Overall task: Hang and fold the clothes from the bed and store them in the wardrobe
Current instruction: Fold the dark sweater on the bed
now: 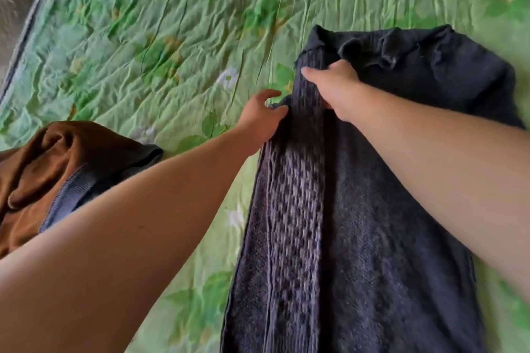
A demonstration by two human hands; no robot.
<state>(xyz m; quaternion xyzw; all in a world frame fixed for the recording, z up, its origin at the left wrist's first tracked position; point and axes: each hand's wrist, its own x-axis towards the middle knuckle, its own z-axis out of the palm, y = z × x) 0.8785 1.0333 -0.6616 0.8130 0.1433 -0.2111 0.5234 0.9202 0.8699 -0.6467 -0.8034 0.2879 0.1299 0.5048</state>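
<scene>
While left hand [262, 117] and right hand [334, 89] grip it, knitwear [372, 238] on bed [143, 37]

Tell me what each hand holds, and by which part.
Both hold the dark knitted sweater. The left hand pinches the outer edge of its folded patterned side; the right hand grips the same fold farther up.

Bright even daylight, soft shadows, motion blur toward the corners, wide-angle edge distortion
</scene>
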